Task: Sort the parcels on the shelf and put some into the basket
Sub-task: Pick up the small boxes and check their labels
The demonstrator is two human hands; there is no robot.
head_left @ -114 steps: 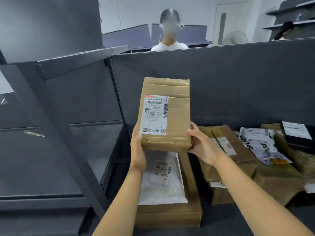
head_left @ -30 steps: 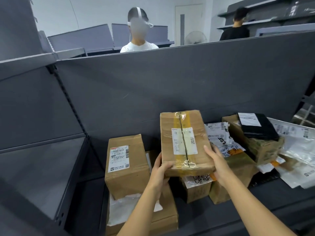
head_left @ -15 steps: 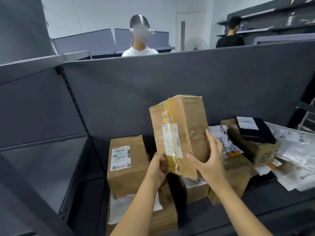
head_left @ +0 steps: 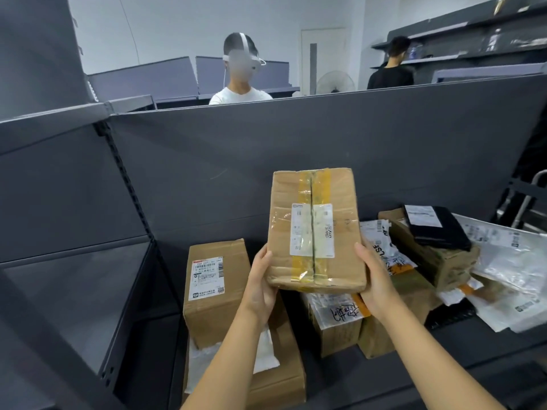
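Head view: two bare hands hold a rectangular cardboard box (head_left: 315,232) up above a dark grey metal shelf (head_left: 461,350). The left hand (head_left: 262,287) cups the box's lower left corner, fingers hidden beneath it and the thumb lying on its face. The right hand (head_left: 374,281) grips the lower right edge, thumb up along the side, fingers wrapped behind. The box is creased brown card, sealed down its middle seam with glossy yellowish tape, and a white printed label straddles that seam.

Below on the shelf, a smaller brown carton (head_left: 216,291) with a white barcode label leans upright at the left, resting on a flat carton (head_left: 284,377) that carries a white padded mailer (head_left: 266,355). Just right of the hands sits a squat carton (head_left: 334,324) with handwritten characters on clear film. Further right lie a crinkled white plastic mailer with dark print (head_left: 384,247), a matte black pouch (head_left: 436,227) on top of another brown box (head_left: 435,255), and translucent poly bags (head_left: 509,270).

A smooth grey back panel (head_left: 296,149) rises behind the shelf.
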